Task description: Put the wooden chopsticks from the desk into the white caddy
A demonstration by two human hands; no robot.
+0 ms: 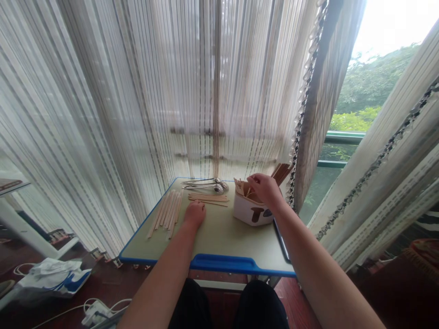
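The right hand [262, 185] is over the mouth of the white box [242, 212], at the right side of the table [236, 242]. Its fingers are bent inward near the pale sticks [239, 186] standing in the box; one cannot tell whether they grip a stick. The dark brown sticks [281, 172] lean out of the box behind this hand. The left hand [195, 213] rests on the table, fingers curled, just beside the loose thin sticks [209, 198]; whether it holds something cannot be told.

For good work here, the right fingers should probably pinch few sticks at once, near the top, and move straight along their length, so that the neighbours do not tangle. The left hand could steady the box, because it looks light and may tip. The paler sticks in a row [168, 211] and the metal utensils [216, 184] are better kept as separate groups.
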